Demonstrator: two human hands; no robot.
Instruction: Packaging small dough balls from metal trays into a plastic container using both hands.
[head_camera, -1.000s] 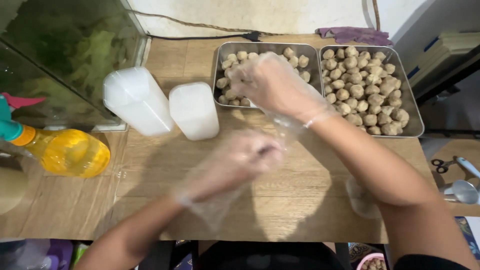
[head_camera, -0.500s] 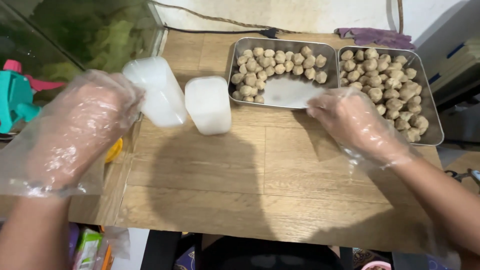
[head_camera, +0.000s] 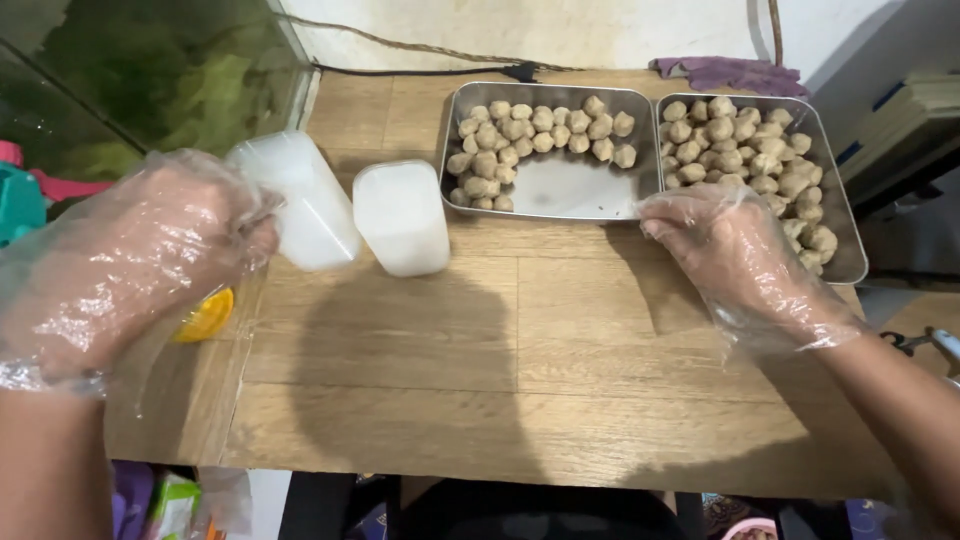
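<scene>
- the left hand (head_camera: 140, 255), in a loose clear plastic glove, has its fingers (head_camera: 245, 225) curled against the side of the tall frosted tub (head_camera: 295, 200), seemingly gripping it; the thumb side is hidden, so a full grasp cannot be confirmed.
- that tub stands on the desk (head_camera: 480, 360) on its wide end, leaning away from the fingers; its long axis runs from the desk up toward the glass tank (head_camera: 150, 70).
- a shorter tub (head_camera: 402, 217) stands just beyond the fingers, close beside the first one, its long axis the same way.
- the right hand (head_camera: 735, 255), also gloved, rests with fingers half bent and holding nothing, fingertips at the near rim of the left tray (head_camera: 545, 210).
- meatballs (head_camera: 540, 125) crowd that tray's far side, leaving bare metal nearest the fingers; the right tray (head_camera: 835, 190) is fuller.
</scene>
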